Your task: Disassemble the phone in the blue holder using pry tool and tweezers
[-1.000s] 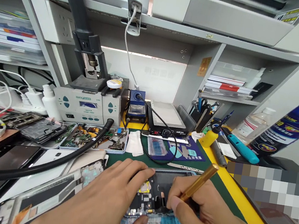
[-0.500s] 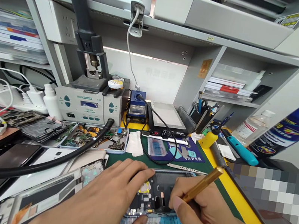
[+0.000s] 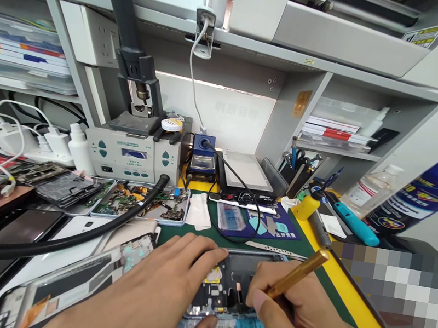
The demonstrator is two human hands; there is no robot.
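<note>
Left hand [image 3: 167,283]: fingers apart, over left part of opened phone [image 3: 217,292] | Right hand [image 3: 299,312]: fingers clamped on golden tool [image 3: 297,276] | Opened phone: on desk [image 3: 361,316], well apart from back edge

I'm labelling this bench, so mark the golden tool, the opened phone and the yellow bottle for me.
Golden tool [image 3: 298,275], head view: middle of its visible shaft.
Opened phone [image 3: 235,267], head view: its dark, exposed inside.
Yellow bottle [image 3: 306,206], head view: its body.
</note>
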